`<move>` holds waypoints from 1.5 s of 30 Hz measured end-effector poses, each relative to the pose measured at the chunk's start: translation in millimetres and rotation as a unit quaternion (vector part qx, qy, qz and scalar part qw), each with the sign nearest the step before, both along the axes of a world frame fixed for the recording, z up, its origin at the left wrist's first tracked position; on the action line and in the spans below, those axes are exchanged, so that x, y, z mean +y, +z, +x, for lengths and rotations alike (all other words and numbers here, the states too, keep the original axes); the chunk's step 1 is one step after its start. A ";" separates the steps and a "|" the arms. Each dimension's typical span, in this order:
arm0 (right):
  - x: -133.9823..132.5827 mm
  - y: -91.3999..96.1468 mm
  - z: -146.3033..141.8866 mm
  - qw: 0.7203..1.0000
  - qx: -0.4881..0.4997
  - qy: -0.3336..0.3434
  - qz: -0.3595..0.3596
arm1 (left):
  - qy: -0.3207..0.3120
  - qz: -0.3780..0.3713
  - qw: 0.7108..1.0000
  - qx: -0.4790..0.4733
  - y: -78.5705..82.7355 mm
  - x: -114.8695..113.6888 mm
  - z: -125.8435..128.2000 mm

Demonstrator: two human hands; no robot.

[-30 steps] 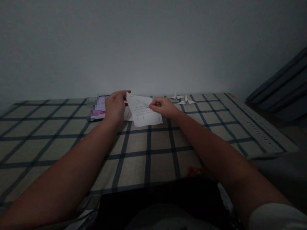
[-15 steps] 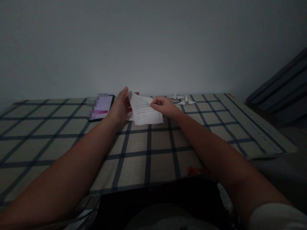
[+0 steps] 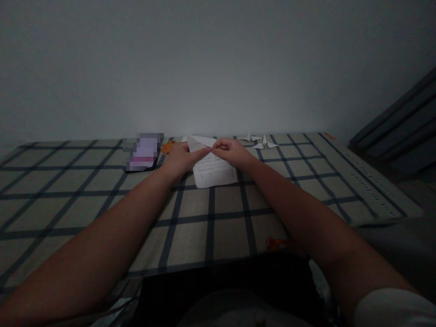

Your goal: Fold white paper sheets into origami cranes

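Between my two hands is a white sheet of paper [image 3: 215,176] with printed lines on it. Its upper part is bent over in a flap, and its lower edge curls a little towards me. My left hand [image 3: 185,156] grips the paper's left side, with the thumb stretched across to the middle. My right hand [image 3: 229,151] pinches the paper at its upper right, fingers curled, its tips meeting the left thumb. Behind my right hand stand two folded paper cranes [image 3: 265,144], one a bit farther back.
A phone [image 3: 145,152] with a lit, partly pixelated screen lies to the left of my hands. A checked cloth [image 3: 190,222] covers the table, which meets a plain wall [image 3: 218,68] at the back. Dark pleated fabric [image 3: 402,118] hangs at the far right.
My left hand has come down and right, its thumb now on the paper beside my right fingertips. The paper's top has bent over, and its lower edge has shifted towards me.
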State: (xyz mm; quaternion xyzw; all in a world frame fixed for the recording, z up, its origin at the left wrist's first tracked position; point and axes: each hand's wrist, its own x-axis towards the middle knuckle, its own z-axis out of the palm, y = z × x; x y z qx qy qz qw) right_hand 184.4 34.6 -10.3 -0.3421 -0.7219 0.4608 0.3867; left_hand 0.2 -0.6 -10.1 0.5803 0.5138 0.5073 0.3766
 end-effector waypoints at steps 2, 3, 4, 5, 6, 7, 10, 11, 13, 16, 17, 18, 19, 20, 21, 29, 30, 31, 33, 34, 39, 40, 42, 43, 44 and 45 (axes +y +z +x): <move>1.2 -0.6 0.7 1.000 -0.014 -0.004 0.010 | -0.009 0.004 1.000 0.012 -0.3 0.0 -0.6; 1.2 -0.4 1.2 1.000 -0.022 -0.006 0.016 | -0.013 0.005 1.000 0.011 -0.7 0.9 -1.3; 0.8 0.2 1.9 0.999 -0.029 -0.009 0.022 | -0.014 0.006 1.000 0.006 -1.3 2.3 -2.3; 0.2 1.0 2.6 0.999 -0.034 -0.013 0.027 | -0.009 0.007 1.000 -0.004 -1.9 4.2 -3.5; -0.6 2.2 3.4 0.999 -0.039 -0.018 0.030 | -0.002 0.008 1.000 -0.018 -2.4 6.5 -4.7; -1.6 3.5 4.1 0.998 -0.042 -0.024 0.032 | 0.012 0.009 0.999 -0.038 -2.7 9.1 -5.8; -4.1 7.9 5.6 0.998 -0.041 -0.040 0.012 | 0.046 0.015 0.993 -0.105 -2.3 17.4 -9.1; -4.6 9.1 5.8 0.998 -0.036 -0.044 -0.003 | 0.055 0.019 0.990 -0.126 -1.7 20.1 -10.3; -4.7 10.3 6.1 0.998 -0.017 -0.047 -0.036 | 0.081 0.026 0.983 -0.161 0.3 25.0 -13.0; -2.6 9.4 7.2 0.996 0.018 -0.044 -0.072 | 0.114 0.046 0.969 -0.214 3.4 30.9 -18.7; -1.4 8.5 7.9 0.995 0.031 -0.043 -0.080 | 0.120 0.055 0.963 -0.234 4.2 32.3 -20.7; -0.1 7.6 8.7 0.994 0.044 -0.045 -0.086 | 0.123 0.059 0.959 -0.249 4.9 33.3 -22.3; 1.5 6.6 9.4 0.993 0.056 -0.047 -0.090 | 0.123 0.064 0.956 -0.258 5.5 33.9 -23.5; 3.1 5.7 9.9 0.992 0.069 -0.049 -0.092 | 0.122 0.063 0.955 -0.263 5.9 33.9 -24.1; 4.6 4.8 10.1 0.991 0.083 -0.051 -0.093 | 0.117 0.058 0.956 -0.264 6.1 33.5 -23.9; 5.9 0.6 7.1 0.996 0.065 -0.013 -0.066 | 0.038 0.009 0.979 -0.201 1.3 24.6 -10.9; 6.0 0.0 7.4 0.997 0.052 -0.018 -0.048 | 0.025 0.008 0.979 -0.200 0.5 24.7 -10.4; 6.5 -0.8 8.1 0.998 0.046 -0.026 -0.033 | 0.011 0.009 0.979 -0.203 -0.2 25.1 -10.4; 8.6 -2.8 9.7 0.997 0.062 -0.046 -0.022 | -0.015 0.021 0.977 -0.212 -2.2 27.4 -11.5; 10.0 -3.8 10.5 0.995 0.079 -0.053 -0.028 | -0.027 0.028 0.976 -0.212 -3.5 29.1 -12.5; 14.0 -4.3 11.8 0.980 0.181 -0.043 -0.068 | -0.021 0.041 0.977 -0.210 -7.8 35.7 -17.9; 14.1 -3.7 11.4 0.975 0.203 -0.031 -0.082 | -0.012 0.037 0.976 -0.214 -6.9 35.5 -18.2; 13.6 -2.8 10.4 0.967 0.228 -0.009 -0.111 | 0.005 0.023 0.974 -0.224 -3.1 32.8 -17.7; 13.3 -2.7 10.1 0.966 0.231 0.000 -0.120 | 0.011 0.013 0.974 -0.228 -0.4 30.7 -17.2; 13.0 -2.7 9.8 0.965 0.231 0.006 -0.124 | 0.016 0.003 0.973 -0.229 2.3 28.5 -16.6; 12.8 -2.9 9.8 0.965 0.230 0.010 -0.123 | 0.022 -0.009 0.974 -0.226 4.8 26.4 -16.1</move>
